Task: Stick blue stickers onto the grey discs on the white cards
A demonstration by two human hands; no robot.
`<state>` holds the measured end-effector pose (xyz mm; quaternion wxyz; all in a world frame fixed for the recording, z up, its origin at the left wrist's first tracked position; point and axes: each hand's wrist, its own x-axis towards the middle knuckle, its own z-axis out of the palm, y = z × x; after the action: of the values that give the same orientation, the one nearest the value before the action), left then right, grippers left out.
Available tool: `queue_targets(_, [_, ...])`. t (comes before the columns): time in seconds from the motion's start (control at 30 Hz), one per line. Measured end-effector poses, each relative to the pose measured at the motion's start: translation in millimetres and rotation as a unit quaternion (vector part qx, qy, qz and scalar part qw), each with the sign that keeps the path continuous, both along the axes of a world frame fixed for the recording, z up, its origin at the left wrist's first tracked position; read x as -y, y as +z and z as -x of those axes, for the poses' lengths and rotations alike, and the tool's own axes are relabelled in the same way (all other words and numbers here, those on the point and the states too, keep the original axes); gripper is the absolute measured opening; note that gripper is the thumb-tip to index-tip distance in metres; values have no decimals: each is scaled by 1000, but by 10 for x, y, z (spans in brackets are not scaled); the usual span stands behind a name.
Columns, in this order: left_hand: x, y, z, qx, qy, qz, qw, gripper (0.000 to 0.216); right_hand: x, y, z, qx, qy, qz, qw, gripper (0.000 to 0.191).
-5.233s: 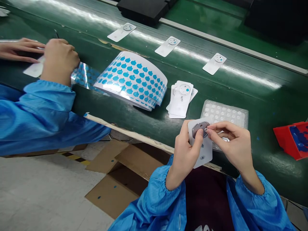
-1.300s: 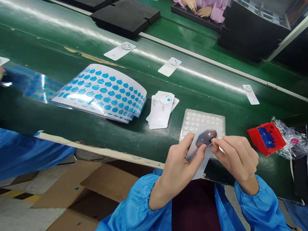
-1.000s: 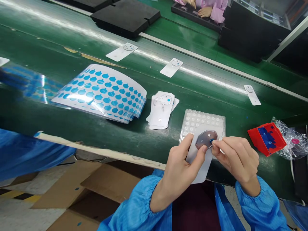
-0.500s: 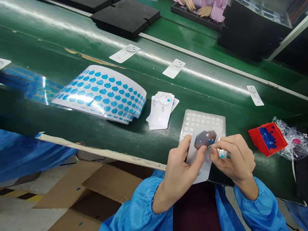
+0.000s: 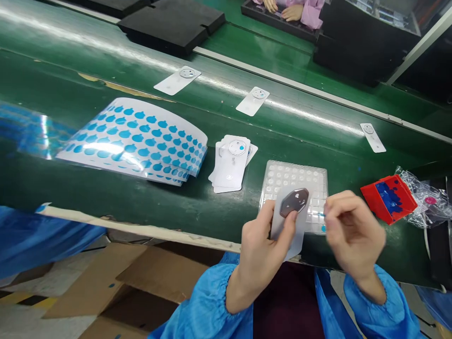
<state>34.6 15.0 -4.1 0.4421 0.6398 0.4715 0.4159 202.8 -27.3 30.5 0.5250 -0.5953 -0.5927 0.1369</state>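
Observation:
My left hand (image 5: 263, 252) grips a white card (image 5: 287, 238), tilted up, with the thumb on the edge of its shiny grey octagonal plate (image 5: 294, 201). To the right of the card, my right hand (image 5: 353, 230) is raised and smeared by motion, its thumb and forefinger pinched together. A small bit of blue shows by those fingertips; whether it is held or lies behind them, I cannot tell. Behind the card lies a clear plastic tray (image 5: 294, 172) with rows of round white pieces and a blue dot near its right corner.
A red box (image 5: 388, 200) with blue bits stands at right beside crumpled clear plastic (image 5: 429, 202). Left of the tray lie stacked white cards (image 5: 229, 165) and a curled sheet of blue stickers (image 5: 141, 136). Single cards (image 5: 252, 101) lie farther back. A co-worker's hands (image 5: 291, 13) show beyond.
My right hand has drawn away from the plate to the right. The blue spot on the plate is gone from it. My left hand still holds the card, now tilted more.

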Motion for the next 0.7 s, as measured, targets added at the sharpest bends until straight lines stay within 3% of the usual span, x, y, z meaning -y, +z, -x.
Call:
queue_targets(0.1, [-80, -90, 114, -3, 25, 35, 999, 21, 159, -64, -630, 45, -199, -34, 978, 10])
queue_targets(0.17, [-143, -106, 181, 0, 53, 64, 997, 21, 316, -163, -1198, 122, -356, -50, 925, 10])
queue_targets(0.23, [-198, -87, 220, 0, 78, 93, 993, 23, 484, -290, -1714, 189, -376, 44, 906, 18])
queue_targets(0.33, [-249, -40, 224, -12, 95, 115, 989, 26, 667, -479, -2132, 287, -316, 183, 886, 23])
queue_targets(0.43, [-275, -38, 198, -27, 86, 124, 988, 26, 710, -574, -2108, 322, -273, 234, 876, 39])
queue_targets(0.57, [-303, -116, 178, -11, 56, 141, 988, 28, 562, -501, -1728, 389, -298, 221, 843, 46])
queue_targets(0.7, [-312, -167, 188, -12, 32, 145, 989, 27, 242, -397, -1222, 422, -206, 194, 861, 38])
